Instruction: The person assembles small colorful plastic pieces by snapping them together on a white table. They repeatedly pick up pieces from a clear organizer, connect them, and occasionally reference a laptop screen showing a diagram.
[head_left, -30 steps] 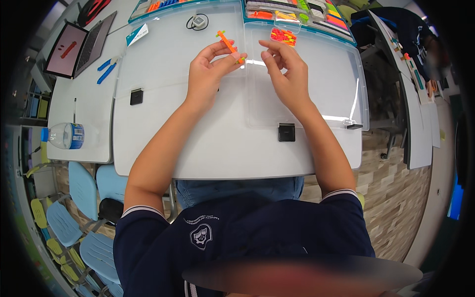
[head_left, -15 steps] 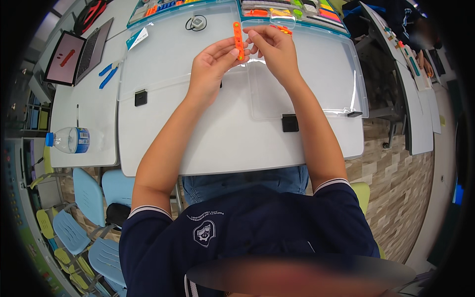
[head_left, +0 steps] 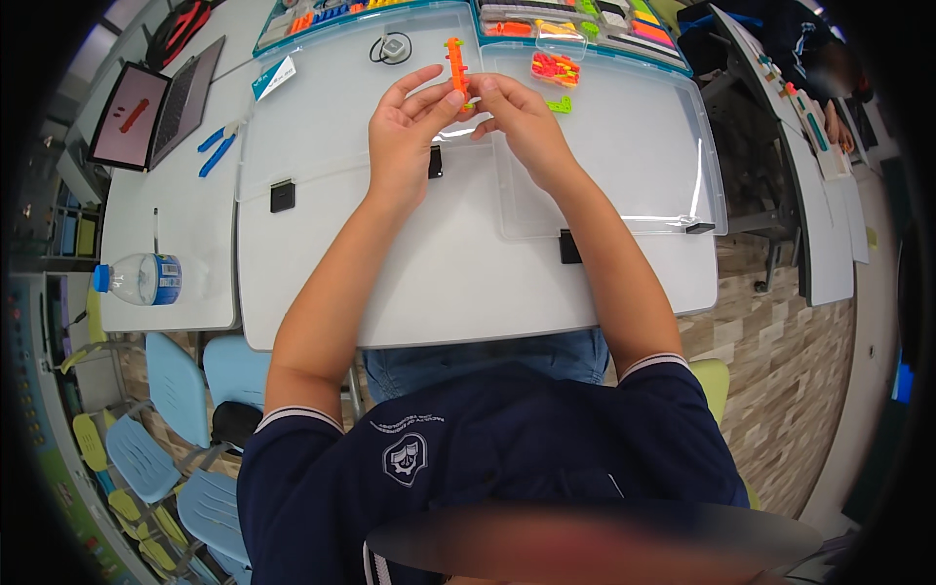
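An orange toy building beam [head_left: 456, 62] stands upright above the table, with small pegs sticking out of its sides. Its lower part is gripped between the thumb and fingers of my left hand [head_left: 405, 122]. My right hand [head_left: 522, 117] is closed at the beam's lower right side, its fingertips against it; whether they also pinch a peg is hidden. Beyond the right hand lies a lime green angled piece [head_left: 559, 104]. A small clear box [head_left: 556, 69] of red and yellow pegs sits just past that.
Sorted parts fill teal-edged cases [head_left: 585, 34] at the back; their clear lids [head_left: 624, 156] spread over the table. To the left are blue-handled pliers [head_left: 216, 148], a laptop [head_left: 156, 107] and a water bottle [head_left: 141, 279]. A coiled cable [head_left: 392, 47] lies behind my left hand.
The beam has turned, so its pegs now show at the sides, and it has shifted slightly left. My right hand has moved left and down, uncovering the peg box and the green piece.
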Motion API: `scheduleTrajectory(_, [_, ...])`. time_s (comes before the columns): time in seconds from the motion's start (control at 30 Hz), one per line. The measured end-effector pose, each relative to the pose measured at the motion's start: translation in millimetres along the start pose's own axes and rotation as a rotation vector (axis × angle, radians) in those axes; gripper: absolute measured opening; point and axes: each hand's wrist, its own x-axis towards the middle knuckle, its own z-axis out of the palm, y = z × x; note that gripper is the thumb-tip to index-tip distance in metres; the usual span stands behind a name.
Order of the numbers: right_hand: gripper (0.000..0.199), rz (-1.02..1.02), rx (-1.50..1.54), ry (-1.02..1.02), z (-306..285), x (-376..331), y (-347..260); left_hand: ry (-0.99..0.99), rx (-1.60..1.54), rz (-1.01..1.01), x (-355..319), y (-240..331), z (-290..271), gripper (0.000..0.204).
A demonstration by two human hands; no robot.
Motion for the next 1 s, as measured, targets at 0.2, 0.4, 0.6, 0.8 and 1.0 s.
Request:
scheduleTrajectory(0.2, [0.034, -0.140, -0.040, 0.103, 35.4, 29.9, 13.1, 0.047, 0.270, 0.197, 8.6, -0.9, -11.2, 0.042])
scheduleTrajectory(0.4, [0.023, -0.172, 0.358, 0.434, 126.5, 58.8, 35.3, 0.516, 0.891, 0.807, 46.9, 37.6, -79.4, 0.028])
scheduleTrajectory(0.6, [0.024, -0.109, 0.136, 0.050, 227.1, 17.1, 52.1, 0.730, 1.490, 0.723, 119.5, 85.5, -181.7, 0.032])
scheduleTrajectory(0.8, [0.026, -0.065, -0.131, -0.305, 220.7, 14.6, 57.8, 0.867, 2.021, 0.015, 169.6, 121.0, -309.9, 0.051])
scheduleTrajectory(1.0, [0.027, -0.042, -0.214, -0.410, 220.6, 18.7, 56.7, 0.906, 2.328, -0.487, 172.2, 152.0, -402.0, 0.052])
